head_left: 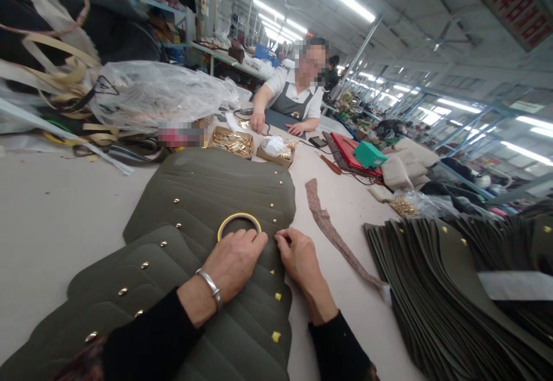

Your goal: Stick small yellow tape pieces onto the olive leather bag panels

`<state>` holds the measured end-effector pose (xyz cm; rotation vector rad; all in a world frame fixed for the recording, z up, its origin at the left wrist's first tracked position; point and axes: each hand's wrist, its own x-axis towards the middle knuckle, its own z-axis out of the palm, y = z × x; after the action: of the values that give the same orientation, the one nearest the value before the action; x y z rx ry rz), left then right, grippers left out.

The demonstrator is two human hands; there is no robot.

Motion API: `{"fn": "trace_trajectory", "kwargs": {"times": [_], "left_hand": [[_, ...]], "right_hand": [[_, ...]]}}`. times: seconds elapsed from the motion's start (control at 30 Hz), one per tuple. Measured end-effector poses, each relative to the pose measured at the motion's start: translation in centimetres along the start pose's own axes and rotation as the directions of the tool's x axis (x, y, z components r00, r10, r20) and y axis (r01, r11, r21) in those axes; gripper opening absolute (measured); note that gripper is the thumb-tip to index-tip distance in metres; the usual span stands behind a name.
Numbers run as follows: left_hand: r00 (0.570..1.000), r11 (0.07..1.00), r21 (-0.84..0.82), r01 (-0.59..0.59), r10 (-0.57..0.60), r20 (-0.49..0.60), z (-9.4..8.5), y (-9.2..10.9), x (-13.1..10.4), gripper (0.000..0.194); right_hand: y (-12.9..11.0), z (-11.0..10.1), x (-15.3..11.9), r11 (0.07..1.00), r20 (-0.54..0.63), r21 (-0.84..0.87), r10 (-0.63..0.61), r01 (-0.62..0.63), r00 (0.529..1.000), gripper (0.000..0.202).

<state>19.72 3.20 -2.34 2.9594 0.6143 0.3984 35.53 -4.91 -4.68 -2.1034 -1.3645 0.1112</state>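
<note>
Dark olive panels (pixel 207 196) lie overlapped in front of me, with gold studs (pixel 163 244) and small yellow tape pieces (pixel 275 336) on them. My left hand (pixel 235 263), a silver bangle on its wrist, is closed on a roll of yellow tape (pixel 239 216) above the panels. Close by, my right hand (pixel 299 254) pinches thumb and finger together at the panels' right edge. Whatever sits in that pinch is too small to make out. A brown patterned strip (pixel 332 237) lies to the right of this hand.
At right stands a large fanned stack of olive panels (pixel 415 277). Boxes of gold hardware (pixel 233 142) sit beyond the panels, before a co-worker (pixel 294 95) seated across the table. Plastic bags (pixel 159 90) and webbing straps crowd the left; a green box (pixel 369 155) is far right.
</note>
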Motion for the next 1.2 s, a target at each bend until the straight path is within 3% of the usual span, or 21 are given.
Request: {"fn": "trace_trajectory", "kwargs": {"times": [0.07, 0.13, 0.23, 0.3, 0.37, 0.43, 0.5, 0.67, 0.87, 1.0, 1.07, 1.13, 1.2], "left_hand": [[0.998, 0.999, -0.039, -0.028, 0.026, -0.049, -0.1, -0.4, 0.0, 0.015], [0.99, 0.994, -0.087, -0.066, 0.055, -0.127, -0.1, -0.9, -0.1, 0.019], [0.963, 0.981, -0.156, -0.118, 0.075, -0.259, 0.0, -1.7, -0.3, 0.022], [0.935, 0.969, -0.195, -0.152, 0.077, -0.347, 0.1, -2.0, -0.4, 0.021], [0.908, 0.954, -0.226, -0.196, 0.09, -0.408, 0.1, -2.1, -0.5, 0.022], [0.897, 0.942, -0.235, -0.238, 0.12, -0.425, 0.1, -2.1, -0.6, 0.03], [0.903, 0.939, -0.234, -0.253, 0.143, -0.404, 0.1, -2.0, -0.7, 0.039], [0.92, 0.943, -0.235, -0.237, 0.14, -0.365, 0.2, -1.7, -0.8, 0.039], [0.922, 0.936, -0.227, -0.27, 0.183, -0.342, 0.0, -1.2, -1.0, 0.03], [0.952, 0.94, -0.245, -0.237, 0.175, -0.25, -0.2, -1.4, -1.1, 0.018], [0.966, 0.952, -0.232, -0.198, 0.149, -0.214, -0.2, -1.5, -1.0, 0.016], [0.964, 0.961, -0.206, -0.183, 0.133, -0.231, -0.3, -1.4, -1.0, 0.017], [0.943, 0.964, -0.177, -0.197, 0.137, -0.304, -0.4, -1.1, -1.0, 0.019]], "right_hand": [[-0.2, -0.5, -0.2, 0.999, 0.033, 0.036, 0.017, -0.018, 0.999, 0.013], [-0.3, -1.4, -0.6, 0.996, 0.14, 0.084, 0.0, -0.011, 0.99, 0.013], [-0.4, -2.6, -1.3, 0.984, 0.336, 0.18, -0.042, -0.021, 0.941, 0.013], [-0.6, -3.1, -1.6, 0.972, 0.376, 0.233, -0.053, -0.039, 0.925, 0.013], [-0.8, -3.2, -1.8, 0.957, 0.269, 0.288, -0.052, -0.029, 0.962, 0.013], [-1.3, -3.1, -1.8, 0.936, 0.085, 0.351, -0.063, 0.029, 0.994, 0.014], [-1.8, -3.0, -1.8, 0.912, -0.053, 0.387, -0.129, 0.139, 0.99, 0.016], [-2.8, -2.7, -2.0, 0.856, -0.119, 0.318, -0.39, 0.408, 0.913, 0.017], [-2.6, -1.8, -2.1, 0.854, -0.165, 0.155, -0.473, 0.497, 0.865, 0.016], [-2.7, -1.4, -2.3, 0.874, -0.223, 0.085, -0.452, 0.479, 0.864, 0.015], [-3.2, -1.4, -2.5, 0.895, -0.228, 0.112, -0.4, 0.432, 0.888, 0.015], [-3.8, -1.4, -2.6, 0.926, -0.201, 0.229, -0.256, 0.299, 0.946, 0.013], [-4.1, -1.3, -2.4, 0.905, -0.107, 0.417, -0.037, 0.079, 0.994, 0.011]]}}
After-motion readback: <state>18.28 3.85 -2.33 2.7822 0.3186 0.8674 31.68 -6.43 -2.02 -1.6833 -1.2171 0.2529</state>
